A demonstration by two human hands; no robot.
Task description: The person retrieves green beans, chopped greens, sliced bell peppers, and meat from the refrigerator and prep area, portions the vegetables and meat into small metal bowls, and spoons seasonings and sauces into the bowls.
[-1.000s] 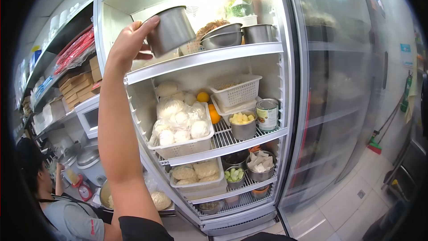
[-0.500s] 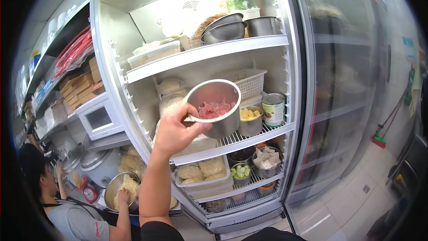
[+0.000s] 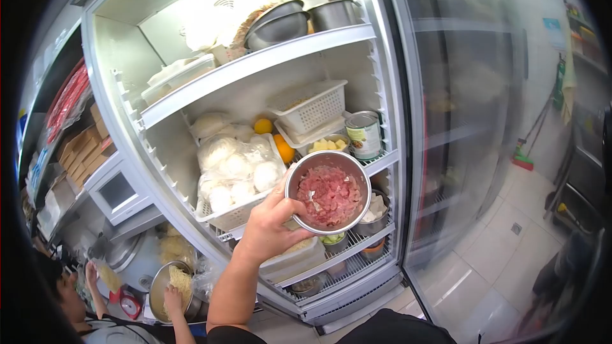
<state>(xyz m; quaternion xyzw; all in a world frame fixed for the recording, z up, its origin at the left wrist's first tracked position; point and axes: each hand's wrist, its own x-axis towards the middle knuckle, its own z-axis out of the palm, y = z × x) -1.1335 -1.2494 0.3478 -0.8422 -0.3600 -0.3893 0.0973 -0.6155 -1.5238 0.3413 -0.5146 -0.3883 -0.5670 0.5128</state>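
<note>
My left hand (image 3: 271,223) grips the left side of a round metal pot (image 3: 363,207), closed on its rim and wall. The pot is tilted toward me, and pink raw chopped meat (image 3: 328,195) shows inside it. It is in front of the open fridge, level with the edge of the middle shelf (image 3: 382,163). Behind it are yellow chunks (image 3: 328,145) in a container and a labelled can (image 3: 363,135). To its left stands a white basket (image 3: 233,218) of bagged white dough balls (image 3: 234,165). My right hand is out of view.
The glass fridge door (image 3: 446,121) stands open at the right. Metal bowls (image 3: 277,30) rest on the top shelf. A co-worker's hand (image 3: 173,299) is in a bowl of noodles (image 3: 180,280) at lower left, near a red scale (image 3: 130,306). A broom (image 3: 523,160) leans farther right.
The pot came down from the top shelf in my left hand, then moved lower and nearer. It has tipped toward me, so the meat shows fully. The view has shifted right and down.
</note>
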